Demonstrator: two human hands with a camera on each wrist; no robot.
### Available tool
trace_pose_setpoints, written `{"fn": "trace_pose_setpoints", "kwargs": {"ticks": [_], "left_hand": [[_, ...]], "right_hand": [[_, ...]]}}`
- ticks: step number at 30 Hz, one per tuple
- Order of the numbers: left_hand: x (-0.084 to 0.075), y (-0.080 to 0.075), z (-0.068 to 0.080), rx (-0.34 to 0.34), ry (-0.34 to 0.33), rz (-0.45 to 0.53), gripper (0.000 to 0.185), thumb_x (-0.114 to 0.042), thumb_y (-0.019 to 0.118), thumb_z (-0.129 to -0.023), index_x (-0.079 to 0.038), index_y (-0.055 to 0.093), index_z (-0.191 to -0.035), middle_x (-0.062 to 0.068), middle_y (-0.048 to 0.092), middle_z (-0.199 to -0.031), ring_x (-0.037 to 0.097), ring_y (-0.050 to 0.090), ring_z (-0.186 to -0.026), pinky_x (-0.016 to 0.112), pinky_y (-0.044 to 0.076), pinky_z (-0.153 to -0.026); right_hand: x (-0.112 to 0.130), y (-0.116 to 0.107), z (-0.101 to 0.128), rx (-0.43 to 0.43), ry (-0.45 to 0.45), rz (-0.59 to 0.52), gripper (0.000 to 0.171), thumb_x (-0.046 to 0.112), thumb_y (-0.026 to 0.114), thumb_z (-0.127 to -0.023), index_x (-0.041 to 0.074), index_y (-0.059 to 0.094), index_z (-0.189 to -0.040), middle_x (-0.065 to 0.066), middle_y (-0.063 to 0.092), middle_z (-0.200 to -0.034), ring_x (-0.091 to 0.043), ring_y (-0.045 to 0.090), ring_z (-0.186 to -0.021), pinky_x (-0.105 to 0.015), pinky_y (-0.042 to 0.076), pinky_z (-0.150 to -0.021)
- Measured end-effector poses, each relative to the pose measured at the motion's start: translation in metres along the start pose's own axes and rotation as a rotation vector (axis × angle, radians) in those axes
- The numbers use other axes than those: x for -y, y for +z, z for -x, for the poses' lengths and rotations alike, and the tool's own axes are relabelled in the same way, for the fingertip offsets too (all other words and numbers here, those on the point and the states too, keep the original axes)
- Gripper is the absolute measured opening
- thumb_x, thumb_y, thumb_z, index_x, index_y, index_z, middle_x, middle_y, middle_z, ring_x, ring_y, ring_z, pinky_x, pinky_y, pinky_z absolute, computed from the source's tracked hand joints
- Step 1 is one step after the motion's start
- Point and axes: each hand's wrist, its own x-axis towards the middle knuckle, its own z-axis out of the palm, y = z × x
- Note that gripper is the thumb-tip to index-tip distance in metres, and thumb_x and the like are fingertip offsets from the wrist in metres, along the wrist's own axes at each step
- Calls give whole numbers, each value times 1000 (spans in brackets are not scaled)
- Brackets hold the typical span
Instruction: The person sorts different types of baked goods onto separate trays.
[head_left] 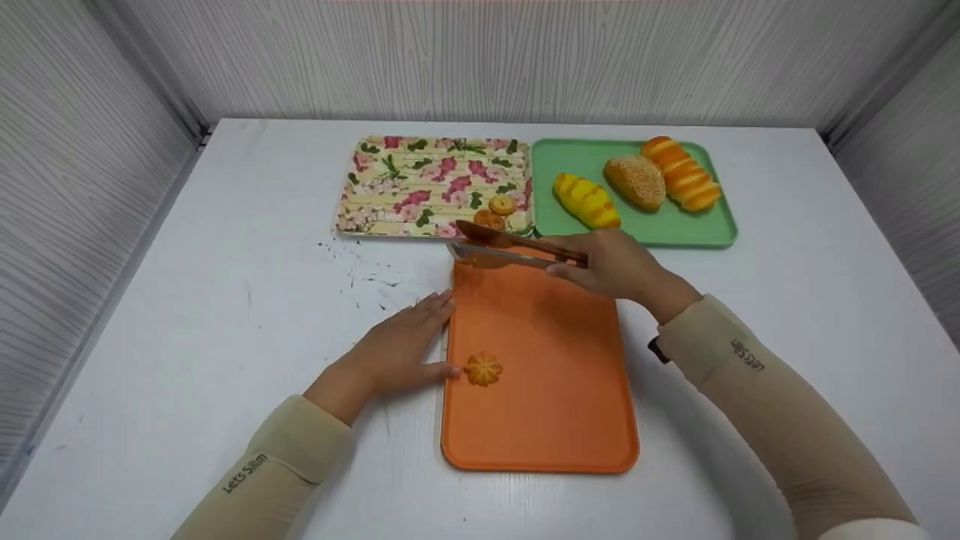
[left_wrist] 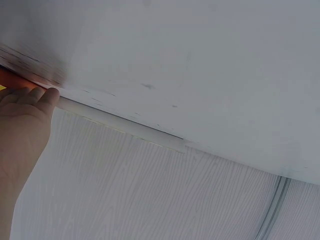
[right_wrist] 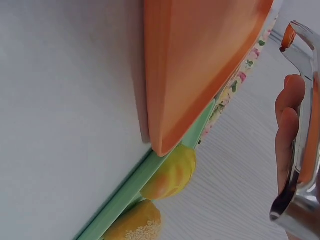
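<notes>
Presently on the white table: long orange plastic tray carrying one small flower-shaped orange cookie near its left edge. Left hand, fingers flat, rests against that edge. Right hand grips shiny metal tongs, tips over the tray's far end, beside two cookies on the floral-patterned tray. Green tray holds three bread rolls. Both beige sleeves read "Lets Slim".
</notes>
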Motion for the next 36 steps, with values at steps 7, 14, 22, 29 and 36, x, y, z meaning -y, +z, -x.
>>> {"fn": "trace_pose_setpoints", "kwargs": {"ticks": [7, 14, 22, 29, 36], "left_hand": [[-1, -1, 0, -5, 16, -1, 96, -67, 50, -86, -7, 15, -153, 3, 10, -158, 19, 9, -144, 38, 16, -114], [0, 0, 0, -13, 26, 2, 95, -66, 50, -87, -6, 16, -153, 4, 11, -158, 20, 10, -144, 39, 17, -114], [-2, -1, -1, -3, 8, -9, 94, -65, 51, -87, -8, 15, -153, 4, 11, -158, 19, 11, -143, 39, 17, -114], [-2, -2, 0, 8, -10, -11, 94, -65, 50, -87, -9, 13, -153, 4, 10, -158, 20, 11, -143, 39, 17, -113], [0, 0, 0, 0, -2, -7, 95, -65, 50, -87, -8, 14, -153, 6, 12, -158, 22, 12, -143, 41, 18, -113]], "right_hand": [[-1, 3, -20, 4, 62, 0, 47, 36, 62, -93, 14, 57, -134, -5, 64, -73, -15, 40, -46, -32, 36, -49], [-2, 7, -37, -8, 151, -27, 46, 35, 62, -93, 18, 56, -135, -2, 53, -59, -15, 33, -45, -31, 32, -47], [-1, 10, -54, 2, 240, -12, 49, 39, 62, -92, 20, 54, -136, -9, 69, -101, -17, 42, -57, -33, 39, -60], [3, 17, -68, 12, 285, -15, 48, 38, 61, -93, 17, 55, -136, -7, 63, -122, -18, 50, -66, -34, 44, -69], [6, 26, -80, 0, 325, 56, 50, 39, 58, -94, 14, 52, -138, -8, 58, -130, -20, 54, -72, -34, 43, -67]]}}
